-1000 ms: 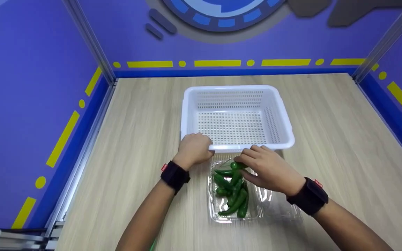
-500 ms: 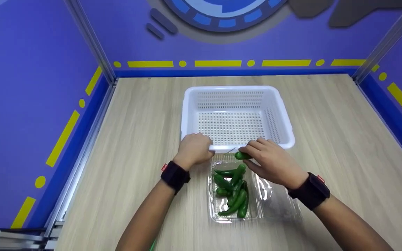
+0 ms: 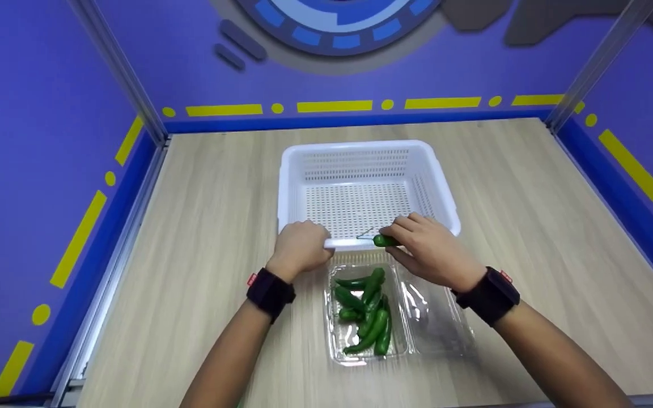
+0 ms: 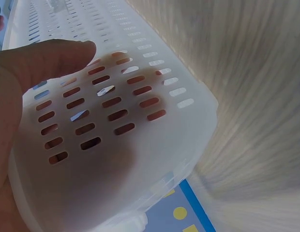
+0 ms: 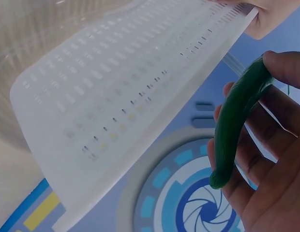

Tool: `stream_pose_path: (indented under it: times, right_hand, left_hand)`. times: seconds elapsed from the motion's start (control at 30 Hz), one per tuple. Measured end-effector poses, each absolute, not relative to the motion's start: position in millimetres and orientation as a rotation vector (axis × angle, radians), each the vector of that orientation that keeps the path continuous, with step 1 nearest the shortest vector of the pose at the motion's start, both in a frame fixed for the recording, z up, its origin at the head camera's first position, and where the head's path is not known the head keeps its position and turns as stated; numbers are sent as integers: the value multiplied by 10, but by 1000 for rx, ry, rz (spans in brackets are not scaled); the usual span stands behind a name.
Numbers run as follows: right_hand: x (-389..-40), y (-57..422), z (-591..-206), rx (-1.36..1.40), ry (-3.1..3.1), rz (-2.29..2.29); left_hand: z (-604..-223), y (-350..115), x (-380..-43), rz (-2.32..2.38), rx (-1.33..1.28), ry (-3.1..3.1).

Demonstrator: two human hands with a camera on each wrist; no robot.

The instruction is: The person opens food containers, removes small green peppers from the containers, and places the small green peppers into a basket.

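My left hand [image 3: 302, 246] grips the near-left rim of a white slotted plastic basket [image 3: 355, 147]. In the left wrist view the thumb lies along the outer wall, and the fingers show dark through the slots behind it. My right hand [image 3: 427, 250] pinches a curved green chili pepper [image 5: 237, 116] between thumb and fingers, over the basket's near rim. Thin stem-like strands stick out from the pepper's left end in the head view. Several more green peppers [image 3: 369, 311] lie in a clear plastic clamshell box [image 3: 338, 354] in front of the basket.
The box's clear lid [image 3: 440, 323] lies folded open to the right, under the right forearm. A pale wood-grain table [image 3: 207, 215] carries everything, with blue-purple panels [image 3: 338, 85] standing behind it and at both sides.
My right hand has lifted one pepper out of the clear box and moved it up and away, to the basket's near rim. The left hand keeps its grip. The head view has shifted slightly.
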State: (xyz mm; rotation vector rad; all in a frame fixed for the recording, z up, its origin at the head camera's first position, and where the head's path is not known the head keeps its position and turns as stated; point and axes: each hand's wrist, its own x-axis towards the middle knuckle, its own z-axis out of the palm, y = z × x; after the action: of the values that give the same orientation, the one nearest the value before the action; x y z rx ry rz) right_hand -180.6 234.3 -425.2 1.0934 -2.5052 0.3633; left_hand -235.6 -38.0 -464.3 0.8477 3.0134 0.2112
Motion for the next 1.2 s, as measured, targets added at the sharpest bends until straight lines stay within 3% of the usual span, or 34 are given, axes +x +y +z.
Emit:
stream_pose_path:
  times: [1.2]
  right_hand:
    - [-2356, 2518, -4234, 965, -2654, 331]
  left_hand:
    - [-4631, -349, -2380, 186, 818, 3005]
